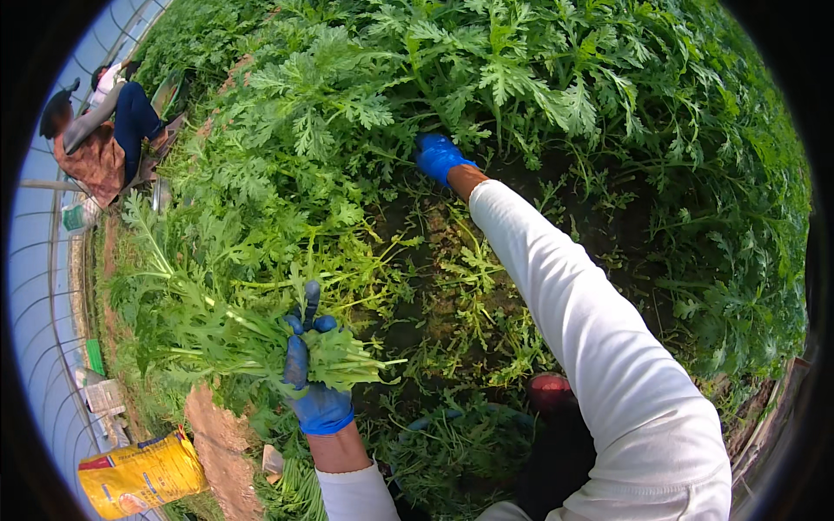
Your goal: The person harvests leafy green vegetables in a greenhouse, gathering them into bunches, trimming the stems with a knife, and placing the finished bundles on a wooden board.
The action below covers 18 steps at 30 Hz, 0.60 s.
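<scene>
My left hand (320, 384), in a blue glove, is closed around a bunch of cut leafy greens (228, 325) that look like garland chrysanthemum. The pale cut stems (358, 365) point right, and the lobed leaves spread to the left. My right hand (440, 156), also gloved in blue, reaches in low at the base of the standing plants (508, 71). Leaves and the angle hide its fingers, so whether it grips a stem or a tool cannot be made out. Between the hands is dark soil with low stubble and yellowish leaves (475, 267).
Loose greens (462, 449) fill a blue-rimmed container below. A red shoe tip (549, 391) shows beside it. A yellow sack (143, 472) lies lower left, near bare earth (218, 449) and laid-out stems (296, 485). Another person (107, 137) sits at upper left by the greenhouse wall (39, 260).
</scene>
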Available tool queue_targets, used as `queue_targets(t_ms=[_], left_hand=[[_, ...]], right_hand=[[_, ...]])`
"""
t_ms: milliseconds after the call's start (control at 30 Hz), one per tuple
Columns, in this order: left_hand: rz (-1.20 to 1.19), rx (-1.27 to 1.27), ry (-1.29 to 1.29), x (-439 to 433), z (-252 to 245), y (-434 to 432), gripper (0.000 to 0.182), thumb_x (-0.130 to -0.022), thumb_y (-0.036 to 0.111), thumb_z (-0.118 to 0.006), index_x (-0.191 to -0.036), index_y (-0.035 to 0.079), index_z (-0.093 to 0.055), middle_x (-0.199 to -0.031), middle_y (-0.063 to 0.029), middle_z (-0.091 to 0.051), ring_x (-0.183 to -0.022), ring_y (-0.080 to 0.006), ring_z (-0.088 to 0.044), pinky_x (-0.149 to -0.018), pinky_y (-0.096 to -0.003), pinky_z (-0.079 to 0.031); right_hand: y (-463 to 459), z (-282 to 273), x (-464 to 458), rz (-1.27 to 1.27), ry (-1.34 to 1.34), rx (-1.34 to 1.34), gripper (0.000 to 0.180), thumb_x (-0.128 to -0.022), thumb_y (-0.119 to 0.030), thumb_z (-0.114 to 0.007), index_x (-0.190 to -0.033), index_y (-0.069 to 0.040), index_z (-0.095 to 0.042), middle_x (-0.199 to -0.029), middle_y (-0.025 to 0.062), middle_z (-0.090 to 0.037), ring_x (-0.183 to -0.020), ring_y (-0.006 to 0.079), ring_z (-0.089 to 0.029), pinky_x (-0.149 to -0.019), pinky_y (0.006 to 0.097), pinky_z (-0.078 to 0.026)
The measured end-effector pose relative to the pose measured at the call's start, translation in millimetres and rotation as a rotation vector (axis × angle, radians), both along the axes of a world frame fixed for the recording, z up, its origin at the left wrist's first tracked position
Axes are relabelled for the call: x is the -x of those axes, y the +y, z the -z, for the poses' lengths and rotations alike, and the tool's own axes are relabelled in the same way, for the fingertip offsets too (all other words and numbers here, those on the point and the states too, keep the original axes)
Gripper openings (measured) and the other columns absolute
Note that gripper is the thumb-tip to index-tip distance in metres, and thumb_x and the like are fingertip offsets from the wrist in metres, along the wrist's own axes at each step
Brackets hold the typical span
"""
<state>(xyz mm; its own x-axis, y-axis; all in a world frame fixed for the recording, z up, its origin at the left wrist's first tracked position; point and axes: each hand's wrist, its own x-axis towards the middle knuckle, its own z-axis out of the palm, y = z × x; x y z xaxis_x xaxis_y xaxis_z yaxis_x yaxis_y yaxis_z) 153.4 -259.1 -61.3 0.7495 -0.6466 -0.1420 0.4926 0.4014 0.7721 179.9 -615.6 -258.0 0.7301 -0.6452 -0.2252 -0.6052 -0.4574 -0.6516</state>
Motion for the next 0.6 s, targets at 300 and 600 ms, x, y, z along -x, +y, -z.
queue_targets(t_ms=[300,600], left_hand=[[-0.03,-0.073,0.151,17.7,23.6,3.4,0.041,-0.092,0.014,-0.056,-0.13,0.003,-0.047,-0.131,-0.0226,-0.051,-0.097,-0.0236,-0.062,-0.078,-0.0354,-0.056],[0.037,-0.196,0.178,57.1,27.7,3.4,0.049,-0.093,0.019,-0.055,-0.136,-0.001,-0.041,-0.127,-0.0181,-0.055,-0.105,-0.0273,-0.059,-0.091,-0.0408,-0.05]], right_hand=[[24.2,-67.9,46.7,0.052,-0.117,0.257,0.03,-0.09,-0.028,-0.049,-0.105,-0.004,-0.06,-0.102,0.0213,-0.064,-0.095,0.0375,-0.062,-0.083,0.0466,-0.05],[217.9,-157.9,183.2,-0.491,-0.46,-0.285,0.024,-0.088,-0.024,-0.057,-0.1,-0.005,-0.063,-0.069,0.0187,-0.059,-0.06,0.0385,-0.058,-0.054,0.0458,-0.047]])
